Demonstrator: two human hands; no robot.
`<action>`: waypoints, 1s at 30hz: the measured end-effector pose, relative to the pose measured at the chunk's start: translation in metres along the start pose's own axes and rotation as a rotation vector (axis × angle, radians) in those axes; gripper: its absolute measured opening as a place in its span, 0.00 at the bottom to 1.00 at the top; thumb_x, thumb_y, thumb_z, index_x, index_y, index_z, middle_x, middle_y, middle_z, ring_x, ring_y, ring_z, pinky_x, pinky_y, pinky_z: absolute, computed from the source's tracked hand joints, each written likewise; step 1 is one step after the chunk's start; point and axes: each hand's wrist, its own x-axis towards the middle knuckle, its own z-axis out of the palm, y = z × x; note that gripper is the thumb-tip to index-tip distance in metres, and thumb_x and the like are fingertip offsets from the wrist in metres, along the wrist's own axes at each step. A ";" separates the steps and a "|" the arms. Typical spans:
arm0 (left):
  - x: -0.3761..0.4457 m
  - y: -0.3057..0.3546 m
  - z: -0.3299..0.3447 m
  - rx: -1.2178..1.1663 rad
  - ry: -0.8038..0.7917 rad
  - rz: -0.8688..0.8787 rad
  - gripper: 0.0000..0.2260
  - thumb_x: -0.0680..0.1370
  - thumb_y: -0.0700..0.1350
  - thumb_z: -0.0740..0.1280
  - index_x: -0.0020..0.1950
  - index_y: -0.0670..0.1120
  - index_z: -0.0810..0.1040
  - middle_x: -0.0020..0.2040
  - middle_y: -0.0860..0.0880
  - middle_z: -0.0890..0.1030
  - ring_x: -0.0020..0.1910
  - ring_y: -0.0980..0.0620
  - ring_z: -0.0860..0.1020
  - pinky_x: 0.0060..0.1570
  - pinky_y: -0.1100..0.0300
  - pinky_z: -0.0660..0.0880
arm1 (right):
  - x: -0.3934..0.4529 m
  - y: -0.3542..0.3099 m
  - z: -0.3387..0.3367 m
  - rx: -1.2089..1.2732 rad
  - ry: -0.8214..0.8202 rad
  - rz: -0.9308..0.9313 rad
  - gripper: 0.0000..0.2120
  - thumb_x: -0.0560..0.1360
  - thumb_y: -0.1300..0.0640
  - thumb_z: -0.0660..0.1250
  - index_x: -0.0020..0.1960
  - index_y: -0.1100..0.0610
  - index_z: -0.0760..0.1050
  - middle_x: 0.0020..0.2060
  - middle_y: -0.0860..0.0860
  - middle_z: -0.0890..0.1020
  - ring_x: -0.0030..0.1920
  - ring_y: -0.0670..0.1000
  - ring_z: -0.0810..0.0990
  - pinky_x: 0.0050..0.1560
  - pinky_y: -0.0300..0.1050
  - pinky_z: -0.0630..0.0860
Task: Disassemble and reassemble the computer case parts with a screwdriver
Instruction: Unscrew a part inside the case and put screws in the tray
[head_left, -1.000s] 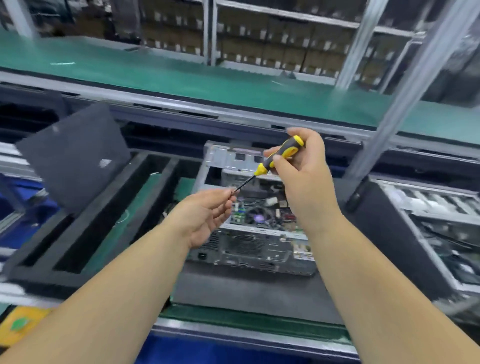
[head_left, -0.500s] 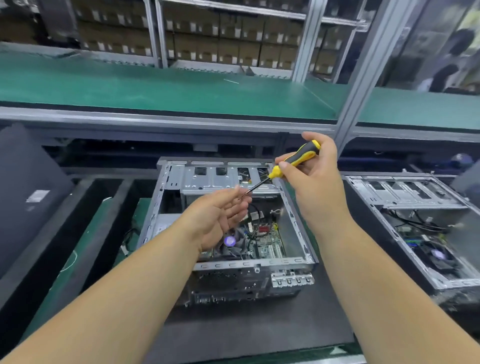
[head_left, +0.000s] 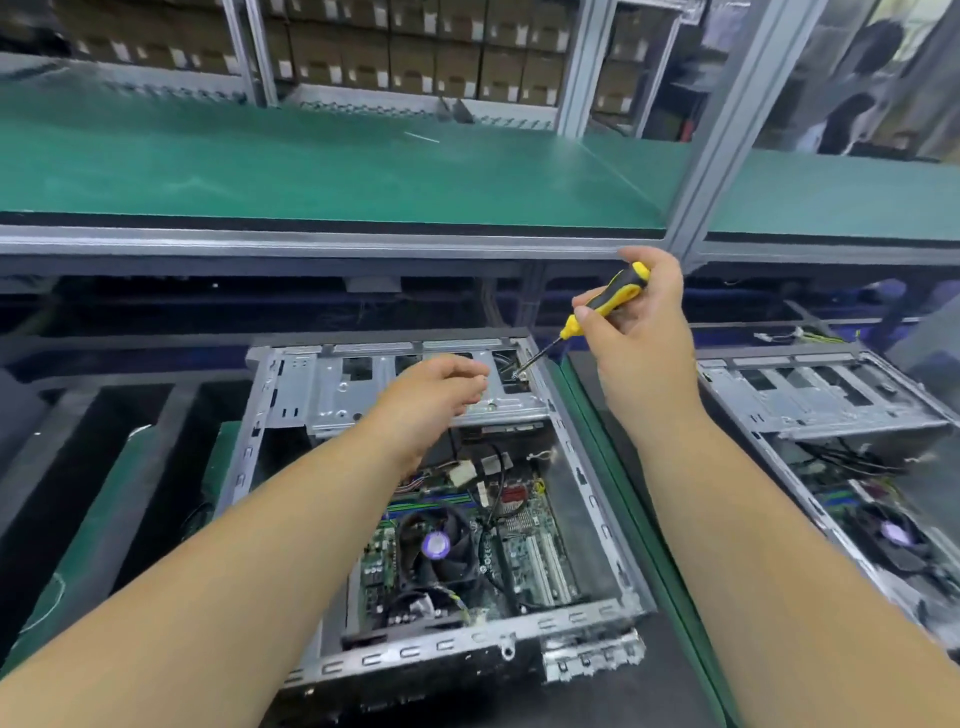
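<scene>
No brand, label or lettering is legible anywhere; the purple sticker on the fan (head_left: 435, 545) hub is too blurred to read. The open case (head_left: 291, 415) lies on a dark mat (head_left: 649, 670), side panel off, with the board (head_left: 524, 551), fan and loose cables (head_left: 498, 483) exposed in its near half. The drive cage (head_left: 332, 384) spans its far end. The right hand (head_left: 636, 322) grips the screwdriver (head_left: 605, 301) by its yellow-and-black handle, fingers curled round it and thumb along the side. The shaft slopes down and to the left, with the tip at the right far corner of the drive cage, at or just above what appears to be a screw (head_left: 516, 373); actual contact cannot be confirmed. The left hand (head_left: 431, 395) is over the drive cage, just left of the tip, fingers loosely curled; whether it holds a small part cannot be determined. The left forearm covers part of the case interior and of the cage. A second case (head_left: 831, 400), also open, lies to the right, separated from the first by a green strip (head_left: 618, 467). A dark foam tray (head_left: 104, 467) with long slots lies to the left. Behind the cases runs a green-topped bench (head_left: 311, 166) on a grey metal frame (head_left: 727, 119), with stacked brown boxes (head_left: 426, 47) on shelving beyond. A person (head_left: 852, 119) is partly visible at the upper right, blurred.
</scene>
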 end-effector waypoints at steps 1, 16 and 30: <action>0.007 -0.001 0.003 0.055 0.040 0.013 0.06 0.79 0.44 0.67 0.52 0.53 0.81 0.53 0.51 0.83 0.54 0.53 0.80 0.58 0.58 0.74 | 0.009 0.007 0.001 -0.035 -0.018 -0.008 0.23 0.78 0.61 0.67 0.64 0.42 0.64 0.46 0.45 0.84 0.47 0.46 0.84 0.53 0.49 0.80; 0.099 -0.022 0.057 0.897 0.176 0.285 0.13 0.74 0.47 0.72 0.58 0.51 0.82 0.55 0.52 0.82 0.58 0.49 0.76 0.61 0.55 0.72 | 0.070 0.087 0.026 -0.312 -0.265 -0.063 0.28 0.78 0.60 0.67 0.69 0.40 0.58 0.49 0.43 0.81 0.46 0.44 0.81 0.42 0.36 0.74; 0.112 -0.028 0.056 0.792 0.149 0.303 0.07 0.75 0.46 0.73 0.52 0.51 0.84 0.48 0.52 0.83 0.53 0.51 0.77 0.57 0.51 0.76 | 0.073 0.083 0.028 -0.387 -0.340 -0.104 0.29 0.78 0.60 0.67 0.71 0.41 0.57 0.48 0.44 0.81 0.44 0.47 0.81 0.46 0.49 0.82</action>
